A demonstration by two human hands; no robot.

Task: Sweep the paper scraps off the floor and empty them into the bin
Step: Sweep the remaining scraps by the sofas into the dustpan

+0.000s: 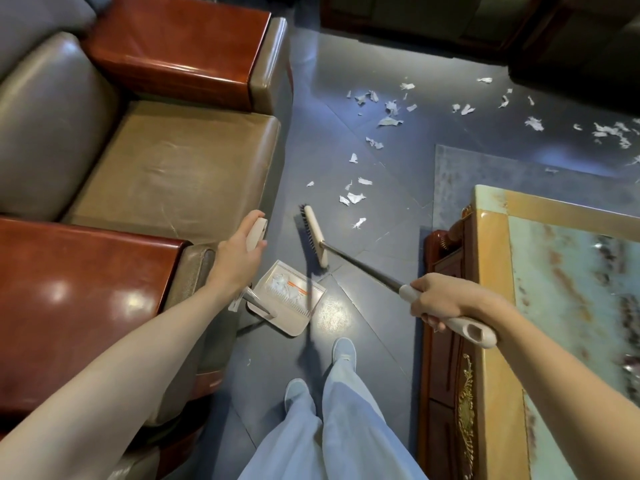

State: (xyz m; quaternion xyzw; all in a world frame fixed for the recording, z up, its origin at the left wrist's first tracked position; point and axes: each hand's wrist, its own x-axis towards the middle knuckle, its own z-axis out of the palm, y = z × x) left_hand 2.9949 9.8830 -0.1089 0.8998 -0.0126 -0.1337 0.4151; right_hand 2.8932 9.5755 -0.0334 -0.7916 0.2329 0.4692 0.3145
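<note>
The right hand [446, 301] is curled round the pale grip of the broom [363, 268], and the left hand [239, 251] grips the upright handle of the dustpan [294, 318], which sits on the floor [363, 323] with a few scraps inside. The broom head [315, 235] rests just beyond the dustpan. Paper scraps [353, 197] lie scattered ahead, between the armchair [166, 168] and the table [491, 244].
</note>
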